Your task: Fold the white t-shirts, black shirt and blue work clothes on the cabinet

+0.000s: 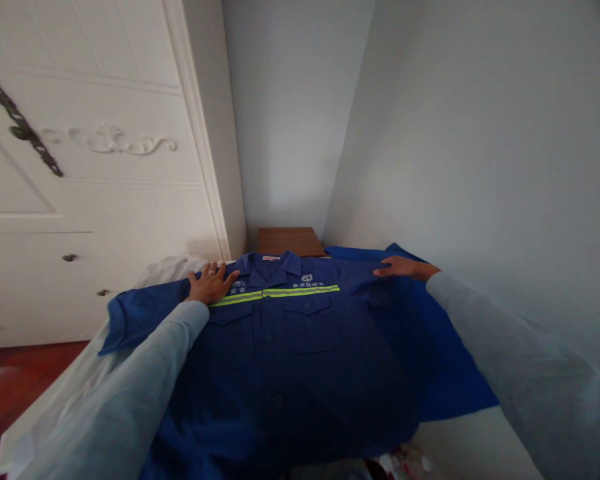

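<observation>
A dark blue short-sleeved work shirt (300, 340) lies front side up, its collar at the far end and a yellow-green reflective stripe across the chest. My left hand (211, 283) rests flat with fingers spread on the shirt's left shoulder area, holding nothing. At the right shoulder, my right hand (404, 267) has its thumb and fingers at the sleeve fabric, which it seems to pinch. A brighter blue cloth (445, 367) spreads beneath the shirt's right side.
White cloth (87, 373) lies along the left edge. A white cabinet (130, 220) stands at left, above a red floor (25, 373). Beyond the collar is a brown wooden piece (290, 241) against the grey walls. Some patterned items (405, 463) show at the bottom.
</observation>
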A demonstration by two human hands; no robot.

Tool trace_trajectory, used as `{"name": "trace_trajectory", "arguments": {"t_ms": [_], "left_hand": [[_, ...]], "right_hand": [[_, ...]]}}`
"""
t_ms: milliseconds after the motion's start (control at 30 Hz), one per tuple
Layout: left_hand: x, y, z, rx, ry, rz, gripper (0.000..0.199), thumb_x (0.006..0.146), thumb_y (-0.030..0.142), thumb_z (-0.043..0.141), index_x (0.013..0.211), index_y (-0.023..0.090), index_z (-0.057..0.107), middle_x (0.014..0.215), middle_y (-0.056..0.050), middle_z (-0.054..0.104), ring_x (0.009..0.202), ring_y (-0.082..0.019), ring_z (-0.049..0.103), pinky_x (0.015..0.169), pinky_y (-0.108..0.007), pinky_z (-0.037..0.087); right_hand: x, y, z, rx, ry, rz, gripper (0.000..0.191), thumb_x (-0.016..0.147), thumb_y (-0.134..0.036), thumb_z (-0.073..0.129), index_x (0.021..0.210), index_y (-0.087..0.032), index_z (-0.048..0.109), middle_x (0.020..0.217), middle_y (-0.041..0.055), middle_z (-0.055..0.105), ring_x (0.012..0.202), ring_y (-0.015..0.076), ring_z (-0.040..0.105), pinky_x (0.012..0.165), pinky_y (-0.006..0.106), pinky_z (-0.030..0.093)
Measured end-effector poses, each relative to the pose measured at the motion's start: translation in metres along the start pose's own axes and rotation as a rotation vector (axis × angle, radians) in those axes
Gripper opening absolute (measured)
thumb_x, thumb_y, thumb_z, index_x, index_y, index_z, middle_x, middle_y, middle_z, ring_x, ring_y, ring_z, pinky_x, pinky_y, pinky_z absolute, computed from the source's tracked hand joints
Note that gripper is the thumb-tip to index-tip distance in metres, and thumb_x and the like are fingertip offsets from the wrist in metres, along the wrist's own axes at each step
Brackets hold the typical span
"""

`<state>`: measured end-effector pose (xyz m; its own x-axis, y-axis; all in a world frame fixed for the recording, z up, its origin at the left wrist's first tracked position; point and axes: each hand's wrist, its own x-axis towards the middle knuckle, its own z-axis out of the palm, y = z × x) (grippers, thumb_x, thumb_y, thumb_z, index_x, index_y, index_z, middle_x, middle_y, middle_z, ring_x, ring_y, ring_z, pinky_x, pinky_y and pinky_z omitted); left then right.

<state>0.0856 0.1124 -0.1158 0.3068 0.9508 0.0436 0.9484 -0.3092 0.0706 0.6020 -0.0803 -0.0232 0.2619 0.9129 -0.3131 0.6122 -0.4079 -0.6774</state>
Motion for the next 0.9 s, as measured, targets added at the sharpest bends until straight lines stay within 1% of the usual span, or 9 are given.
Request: {"name": "trace_trajectory", "arguments": {"t_ms": [100, 167, 267, 333, 400, 467, 600, 733, 900], "left_hand": [[-0.001, 0.001, 0.000, -0.002, 0.014, 0.007, 0.074, 0.100, 0.061, 0.015, 0.157, 0.020, 0.035, 0.164, -0.020, 0.030, 0.154, -0.037, 0.020, 0.113, -0.074, 0.018], [-0.001, 0.001, 0.000, -0.002, 0.016, 0.021, 0.072, 0.100, 0.059, 0.016, 0.157, 0.019, 0.036, 0.164, -0.021, 0.030, 0.153, -0.038, 0.021, 0.111, -0.076, 0.019], [0.000, 0.000, -0.003, -0.004, -0.014, 0.039, 0.069, 0.101, 0.057, 0.019, 0.156, 0.019, 0.036, 0.164, -0.020, 0.029, 0.153, -0.038, 0.020, 0.112, -0.076, 0.017], [0.001, -0.002, -0.005, -0.011, -0.030, 0.056, 0.068, 0.101, 0.057, 0.019, 0.156, 0.021, 0.037, 0.165, -0.020, 0.029, 0.153, -0.037, 0.021, 0.113, -0.075, 0.017], [0.002, -0.003, -0.006, -0.015, -0.037, 0.066, 0.068, 0.101, 0.058, 0.018, 0.156, 0.022, 0.037, 0.165, -0.019, 0.029, 0.154, -0.036, 0.020, 0.113, -0.074, 0.017], [0.002, -0.003, -0.006, -0.009, -0.040, 0.056, 0.071, 0.101, 0.060, 0.015, 0.157, 0.022, 0.035, 0.165, -0.019, 0.029, 0.154, -0.035, 0.018, 0.114, -0.073, 0.016], [-0.004, 0.002, -0.007, 0.021, -0.012, 0.023, 0.077, 0.100, 0.063, 0.016, 0.157, 0.015, 0.036, 0.165, -0.022, 0.027, 0.155, -0.038, 0.012, 0.117, -0.071, 0.013], [-0.014, 0.029, -0.014, 0.009, 0.029, 0.052, 0.082, 0.099, 0.065, 0.018, 0.157, 0.010, 0.034, 0.165, -0.025, 0.022, 0.155, -0.040, 0.008, 0.117, -0.071, 0.014], [-0.040, 0.098, -0.019, -0.047, 0.098, 0.280, 0.080, 0.099, 0.065, 0.020, 0.158, 0.012, 0.033, 0.167, -0.021, 0.019, 0.156, -0.036, 0.007, 0.120, -0.065, 0.013]], "right_hand": [[-0.018, 0.005, -0.007, 0.356, -0.018, -0.027, 0.016, 0.086, -0.023, 0.071, 0.098, -0.014, 0.075, 0.108, 0.0144, 0.074, 0.091, 0.0192, 0.070, 0.078, 0.028, 0.054], [-0.024, 0.005, -0.012, 0.469, 0.014, -0.063, 0.016, 0.085, -0.025, 0.072, 0.098, -0.015, 0.074, 0.109, 0.0134, 0.074, 0.093, 0.0200, 0.070, 0.080, 0.029, 0.057], [-0.027, 0.002, -0.016, 0.462, 0.088, -0.054, 0.019, 0.083, -0.034, 0.076, 0.093, -0.018, 0.071, 0.096, 0.0096, 0.074, 0.079, 0.0189, 0.069, 0.073, 0.030, 0.060], [-0.023, -0.002, -0.015, 0.391, 0.159, 0.014, 0.023, 0.082, -0.038, 0.078, 0.089, -0.019, 0.067, 0.081, 0.0057, 0.071, 0.062, 0.0156, 0.064, 0.062, 0.029, 0.058], [-0.018, -0.004, -0.008, 0.336, 0.231, 0.096, 0.024, 0.083, -0.038, 0.078, 0.085, -0.019, 0.063, 0.072, 0.0026, 0.067, 0.053, 0.0130, 0.058, 0.056, 0.027, 0.056], [-0.014, -0.002, 0.002, 0.349, 0.243, 0.178, 0.025, 0.084, -0.039, 0.076, 0.085, -0.020, 0.061, 0.073, 0.0029, 0.067, 0.057, 0.0139, 0.061, 0.059, 0.028, 0.056], [-0.012, 0.008, 0.024, 0.359, 0.121, 0.281, 0.034, 0.079, -0.048, 0.079, 0.091, -0.022, 0.063, 0.089, 0.0063, 0.072, 0.072, 0.0172, 0.067, 0.064, 0.030, 0.057], [-0.020, 0.017, 0.032, 0.250, 0.049, 0.243, 0.037, 0.067, -0.045, 0.087, 0.090, -0.023, 0.067, 0.084, 0.0042, 0.073, 0.070, 0.0154, 0.065, 0.059, 0.025, 0.053], [-0.038, 0.016, 0.038, 0.247, -0.054, 0.206, 0.036, 0.060, -0.041, 0.090, 0.068, -0.022, 0.060, 0.064, 0.0013, 0.066, 0.059, 0.0136, 0.060, 0.049, 0.022, 0.047]]}}
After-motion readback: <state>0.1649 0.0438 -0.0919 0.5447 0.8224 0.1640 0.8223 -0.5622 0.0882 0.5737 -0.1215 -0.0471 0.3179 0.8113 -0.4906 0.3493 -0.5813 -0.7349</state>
